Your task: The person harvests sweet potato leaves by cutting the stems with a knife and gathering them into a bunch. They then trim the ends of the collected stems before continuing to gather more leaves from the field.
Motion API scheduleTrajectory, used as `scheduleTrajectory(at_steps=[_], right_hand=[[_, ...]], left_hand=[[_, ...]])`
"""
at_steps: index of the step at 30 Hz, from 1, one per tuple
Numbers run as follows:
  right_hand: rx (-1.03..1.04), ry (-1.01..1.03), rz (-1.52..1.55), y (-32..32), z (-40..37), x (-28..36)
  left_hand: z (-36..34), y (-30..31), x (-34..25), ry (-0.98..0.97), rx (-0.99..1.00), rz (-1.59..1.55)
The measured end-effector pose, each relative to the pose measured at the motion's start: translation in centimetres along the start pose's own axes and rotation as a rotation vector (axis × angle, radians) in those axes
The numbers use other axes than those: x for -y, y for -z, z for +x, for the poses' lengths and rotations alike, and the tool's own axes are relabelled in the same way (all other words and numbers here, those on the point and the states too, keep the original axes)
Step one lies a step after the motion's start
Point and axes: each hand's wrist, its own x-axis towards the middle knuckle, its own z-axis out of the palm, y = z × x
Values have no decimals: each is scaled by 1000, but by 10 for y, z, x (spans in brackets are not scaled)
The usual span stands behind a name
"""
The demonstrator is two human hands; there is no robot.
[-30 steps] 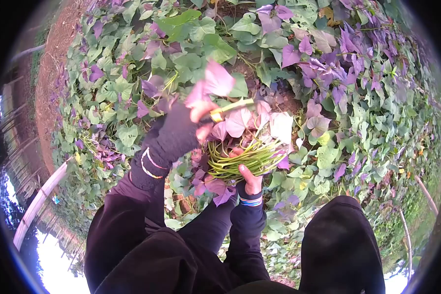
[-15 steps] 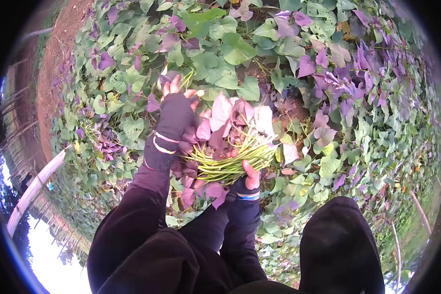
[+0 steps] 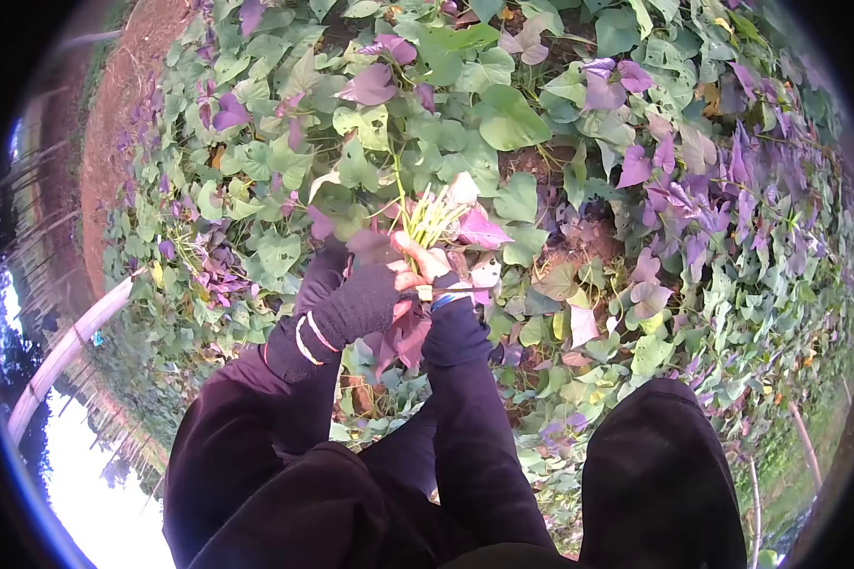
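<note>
My right hand (image 3: 425,260) is closed round a bundle of green leaf stems (image 3: 431,216), its cut ends fanned upward. Purple heart-shaped leaves (image 3: 484,229) spread at the bundle's side, and more purple leaves (image 3: 399,339) hang below my hands. My left hand (image 3: 378,292), in a dark knitted sleeve covering most of it, is closed right beside my right hand. From its fingers a thin, dark, blade-like tool with a pale tan end (image 3: 426,293) points right across my right wrist. The left fingertips are partly hidden.
Sweet potato vines with green leaves (image 3: 512,119) surround my hands, with purple leaves (image 3: 697,204) at the right. Bare soil (image 3: 593,239) shows through a gap. A pale pole (image 3: 71,346) slants at the left, and my dark-clothed knee (image 3: 664,474) is at lower right.
My left hand has come down from the leaves above to beside my right hand. The stem bundle has turned from lying sideways to pointing upward, and my right hand has risen and shifted left.
</note>
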Motion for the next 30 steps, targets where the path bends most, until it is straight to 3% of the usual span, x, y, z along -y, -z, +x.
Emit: scheduleTrajectory(at_steps=[1, 3, 4, 5, 6, 8, 9, 11, 12, 13, 14, 15, 16, 17, 19, 20, 21, 24, 25, 26, 27, 28, 29, 30], right_hand=[[-34, -38, -72, -4, 9, 0], [135, 150, 164, 42, 63, -41], [-156, 529, -626, 49, 64, -49], [-302, 278, -370, 33, 47, -39], [-274, 353, -345, 24, 32, -36], [-306, 391, -135, 22, 25, -48], [-320, 265, -252, 32, 22, -51], [-331, 353, -864, 54, 17, -67], [-306, 545, -1061, 66, 8, -70], [-276, 745, -1253, 75, -3, -73], [-448, 769, -960, 65, -18, -74], [-370, 507, -629, 66, -42, -66], [-389, 582, -513, 69, -54, -68], [-406, 657, -392, 70, -64, -72], [-496, 771, -466, 69, -85, -79], [-526, 820, -378, 71, -83, -91], [-499, 824, -498, 85, -80, -110], [-648, 1041, -872, 72, -103, -101], [-662, 1016, -731, 64, -112, -94], [-671, 1040, -689, 62, -119, -91], [-673, 1061, -647, 63, -126, -89], [-566, 890, -535, 71, -135, -87], [-566, 1000, -510, 92, -127, -102], [-523, 982, -316, 97, -140, -94]], left_hand=[[-1, -2, 6, -119, -28, -3], [14, 28, 14, -18, -32, 182], [27, 42, 26, 71, -42, 365], [40, 47, 56, 30, -98, 506], [60, 53, 67, 347, -133, 541], [85, 43, 131, 336, -16, 707], [93, 36, 145, 310, 59, 733], [91, 29, 168, 386, 223, 771], [82, 28, 192, 456, 180, 795], [76, 43, 180, 587, 150, 790], [66, 57, 189, 666, 207, 804], [49, 63, 211, 560, 161, 829], [40, 71, 218, 559, 229, 796], [45, 70, 194, 546, 236, 807], [47, 50, 130, 472, 50, 300], [52, 28, 97, 505, -32, 107], [58, 4, 65, 533, -111, -91], [83, -49, -9, 544, -15, -484], [92, -61, -22, 602, 33, -617], [98, -80, -24, 382, -89, -508], [101, -92, -21, 359, -76, -505], [107, -92, -36, 339, -167, -534], [112, -88, -54, 320, -257, -561], [118, -73, -87, 219, -305, -435]])
